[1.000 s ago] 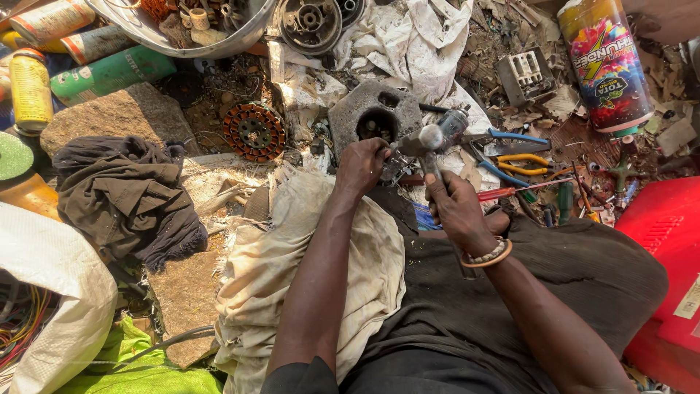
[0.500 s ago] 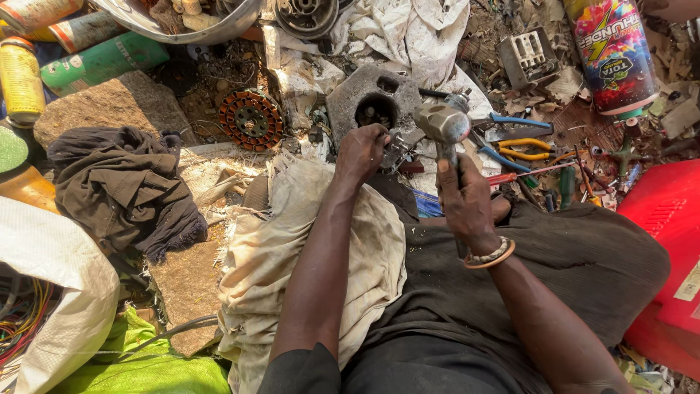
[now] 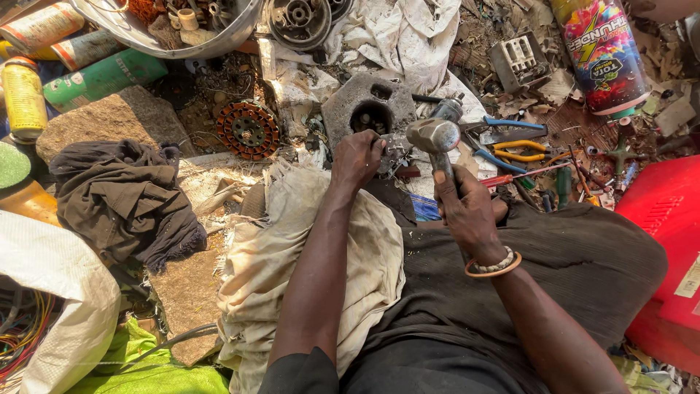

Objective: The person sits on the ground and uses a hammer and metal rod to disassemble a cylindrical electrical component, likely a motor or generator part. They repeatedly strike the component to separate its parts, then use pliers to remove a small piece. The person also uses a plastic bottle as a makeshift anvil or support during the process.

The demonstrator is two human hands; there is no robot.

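My right hand (image 3: 470, 211) grips the handle of a steel hammer (image 3: 433, 136), whose head is raised just above a small metal part (image 3: 394, 148). My left hand (image 3: 356, 158) pinches that part and holds it against a grey cast-metal housing (image 3: 367, 101) with a round hole. The housing lies on the ground in front of my knees. A bracelet circles my right wrist. A pale cloth (image 3: 292, 248) covers my left thigh.
A copper-wound stator (image 3: 249, 130) lies left of the housing, with a dark rag (image 3: 127, 197) and flat stone (image 3: 109, 117) further left. Blue and yellow pliers (image 3: 510, 149) and a screwdriver lie to the right, beside a red container (image 3: 663, 248). Spray cans and a metal bowl line the top.
The hammer head has come up and moved left, from lying low beside the housing to hanging over the part. My left hand has stayed on the part.
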